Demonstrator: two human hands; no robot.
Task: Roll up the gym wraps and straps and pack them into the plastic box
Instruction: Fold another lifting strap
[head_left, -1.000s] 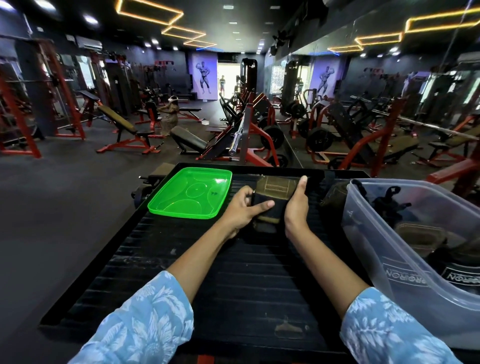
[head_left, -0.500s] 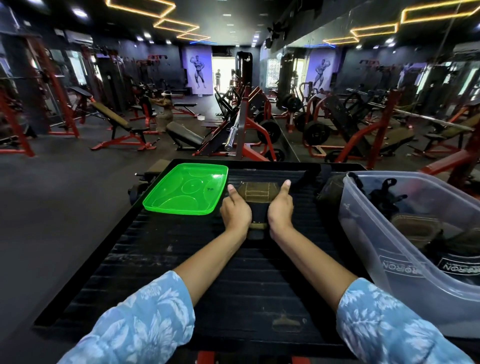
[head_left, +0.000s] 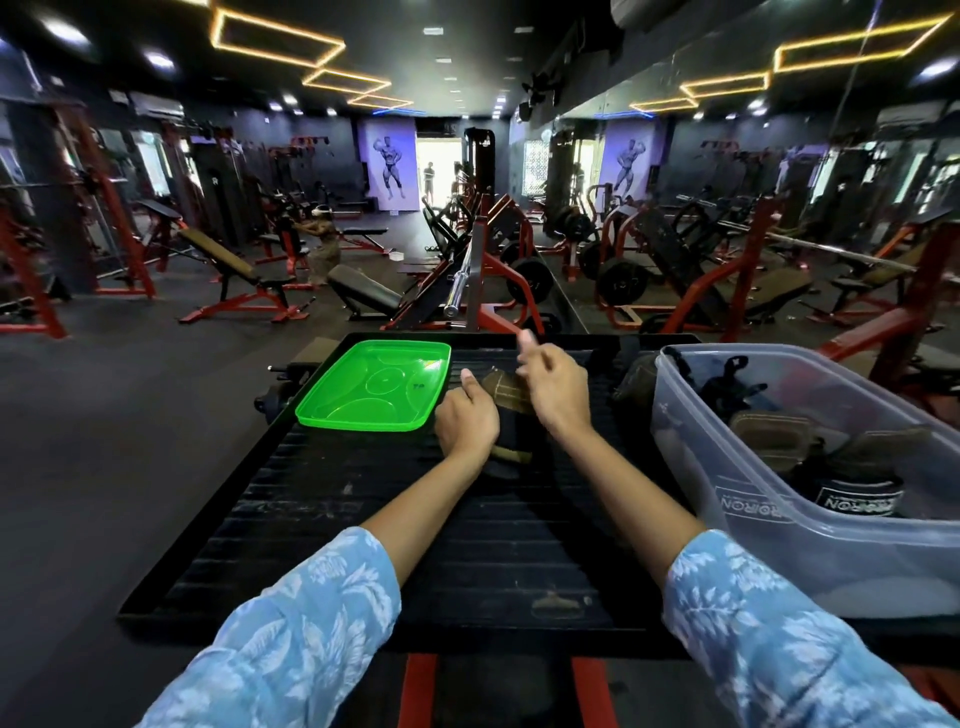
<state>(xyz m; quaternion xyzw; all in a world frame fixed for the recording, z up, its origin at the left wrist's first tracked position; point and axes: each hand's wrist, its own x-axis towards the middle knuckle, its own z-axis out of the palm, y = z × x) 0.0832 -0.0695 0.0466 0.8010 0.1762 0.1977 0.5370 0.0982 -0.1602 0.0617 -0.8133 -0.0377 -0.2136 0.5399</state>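
Wrap (head_left: 506, 397) sits mid-frame on the black ribbed worktop (head_left: 467, 545), between the green lid (head_left: 374, 387) to its left and the clear plastic box (head_left: 753, 519) at right, which already holds a few straps; its long axis looks to run away from the camera toward the far edge, olive pad end pointing up-frame, black strap end nearest. Looks soft, light, floppy fabric, likely to spring loose, so grip across the width near the pad. Left hand (head_left: 467, 421) curled, pinning its left edge; right hand (head_left: 553, 387) lifted over it, blurred, fingers loose, gripping nothing.
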